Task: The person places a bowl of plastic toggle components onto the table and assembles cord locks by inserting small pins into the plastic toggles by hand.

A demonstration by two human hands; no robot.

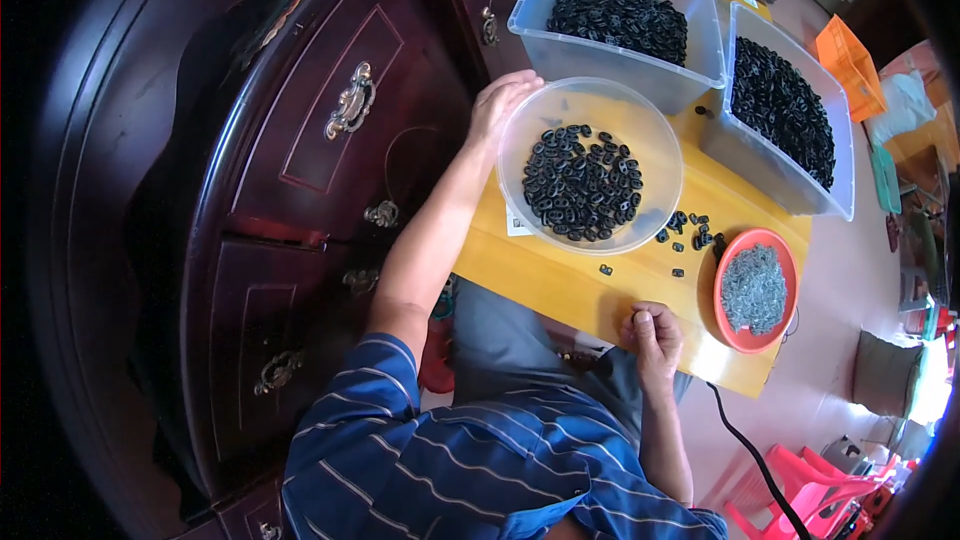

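Seemingly a home, dark wooden cabinet, ornate metal handles, pink plastic chair

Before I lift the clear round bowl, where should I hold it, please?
Probably grip the clear round bowl by its rim, from left and right: it is wide, open, without visible handles, and the left hand is at its upper-left edge.

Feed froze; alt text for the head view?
A person's left hand is at the rim of a translucent bowl of small black parts on a yellow table; the right hand, fingers curled, is by the table's edge. An orange bowl of pale pieces stands right, two bins of black parts behind.
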